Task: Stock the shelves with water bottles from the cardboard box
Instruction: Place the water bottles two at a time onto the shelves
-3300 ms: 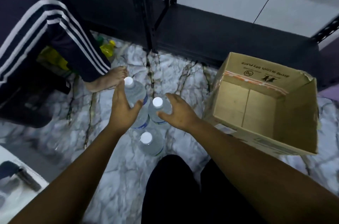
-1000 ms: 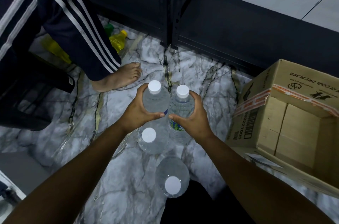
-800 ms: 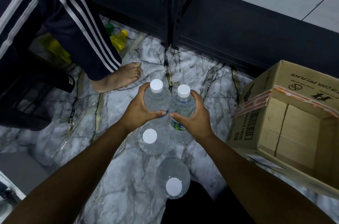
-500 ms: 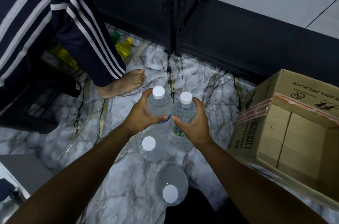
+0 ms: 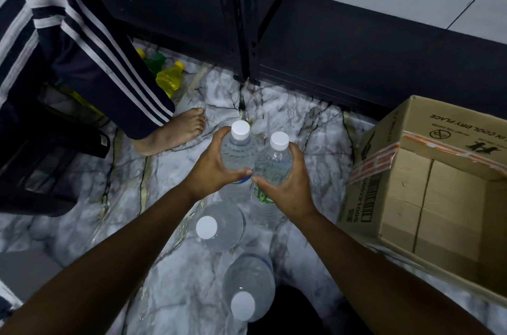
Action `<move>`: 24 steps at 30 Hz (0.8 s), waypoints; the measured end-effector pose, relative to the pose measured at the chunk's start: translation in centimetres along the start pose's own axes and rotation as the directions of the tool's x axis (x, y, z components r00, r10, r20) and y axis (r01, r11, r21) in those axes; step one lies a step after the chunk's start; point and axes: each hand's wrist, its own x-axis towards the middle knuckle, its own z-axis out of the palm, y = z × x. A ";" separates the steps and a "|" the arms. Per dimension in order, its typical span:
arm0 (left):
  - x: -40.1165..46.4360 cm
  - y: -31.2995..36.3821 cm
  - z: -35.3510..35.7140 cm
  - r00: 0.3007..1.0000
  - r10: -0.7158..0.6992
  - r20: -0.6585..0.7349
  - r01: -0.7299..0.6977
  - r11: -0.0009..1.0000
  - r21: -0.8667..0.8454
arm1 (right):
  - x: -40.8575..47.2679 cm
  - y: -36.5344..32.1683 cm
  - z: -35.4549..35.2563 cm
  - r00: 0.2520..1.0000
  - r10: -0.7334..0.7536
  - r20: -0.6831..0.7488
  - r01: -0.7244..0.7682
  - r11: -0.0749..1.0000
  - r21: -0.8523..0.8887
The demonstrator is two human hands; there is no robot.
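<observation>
Two clear water bottles with white caps are held side by side above the marble floor. My left hand grips the left bottle and my right hand grips the right bottle. Two more bottles stand on the floor closer to me, one just below my hands and one by my knee. The open cardboard box lies tipped on its side at the right, and its visible inside holds nothing. The black metal shelf runs low along the wall ahead.
Another person's striped trouser leg and bare foot stand at the left, close to the shelf post. Yellow and green bottles lie behind that foot. A dark crate sits at the far left.
Both hands have closed on the two front bottles and lifted them slightly off the floor, held together. A bottle near my knee has come into view as my head tilted down.
</observation>
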 end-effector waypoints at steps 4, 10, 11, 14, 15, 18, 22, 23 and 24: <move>0.3 0.9 0.0 0.998 -0.023 -0.051 0.023 1.000 0.011 | 0.5 -0.2 0.0 0.998 0.049 -0.045 -0.049 0.999 0.000; -0.2 2.8 0.1 0.998 -0.030 -0.059 0.031 0.999 0.015 | 0.4 -1.1 -1.4 0.997 0.058 -0.045 -0.060 0.998 -0.029; -0.1 3.2 0.1 0.998 -0.033 -0.052 0.034 0.999 0.009 | 0.5 -1.2 -1.8 0.998 0.047 -0.042 -0.049 0.998 -0.031; 0.2 5.0 0.2 0.998 -0.050 -0.042 0.050 0.999 -0.016 | 0.8 -2.1 -3.1 0.998 0.012 -0.060 -0.013 1.000 -0.016; 0.3 5.6 0.3 0.998 -0.053 -0.040 0.052 0.998 -0.032 | 1.1 -2.5 -3.6 0.997 0.002 -0.071 -0.003 1.000 -0.009; 0.7 7.6 0.4 0.996 -0.050 -0.073 0.046 0.997 -0.056 | 1.7 -3.7 -5.0 0.994 -0.021 -0.106 0.022 1.000 0.002; 0.9 10.7 0.3 0.995 -0.036 -0.092 0.032 0.998 -0.051 | 2.3 -5.8 -7.1 0.991 -0.050 -0.128 0.050 0.999 -0.005; 0.8 11.4 0.3 0.995 -0.031 -0.092 0.027 0.999 -0.044 | 2.5 -6.4 -7.7 0.990 -0.053 -0.132 0.053 0.999 -0.007; 0.7 12.2 0.2 0.995 -0.024 -0.092 0.021 0.999 -0.037 | 2.6 -7.1 -8.3 0.989 -0.055 -0.135 0.055 0.998 -0.010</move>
